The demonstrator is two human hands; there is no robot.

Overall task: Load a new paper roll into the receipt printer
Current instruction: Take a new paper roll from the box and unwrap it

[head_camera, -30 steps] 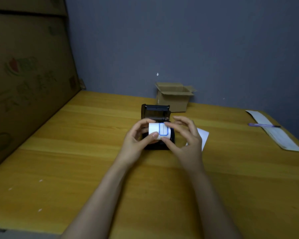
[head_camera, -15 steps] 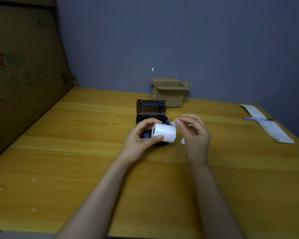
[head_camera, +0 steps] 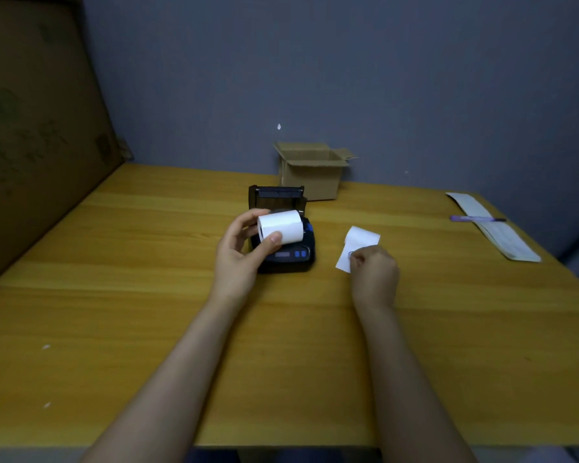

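Observation:
My left hand (head_camera: 238,259) grips a white paper roll (head_camera: 281,230) between thumb and fingers, held just above the small black receipt printer (head_camera: 290,259). The printer's lid (head_camera: 276,193) stands open at the back, and the roll hides most of the paper bay. My right hand (head_camera: 375,275) rests on the table to the printer's right, fingertips pinched on a small blue-edged sticker (head_camera: 350,254). The sticker is pressed at the edge of a loose white paper slip (head_camera: 360,240).
An open cardboard box (head_camera: 311,175) stands behind the printer by the wall. A purple pen (head_camera: 475,218) lies across a long receipt strip (head_camera: 502,238) at the far right. A large cardboard panel (head_camera: 30,128) leans along the left side of the wooden table (head_camera: 147,295).
The blue-edged sticker has come off the roll. My right hand moved right and down to the white slip with it. My left hand kept the roll over the printer.

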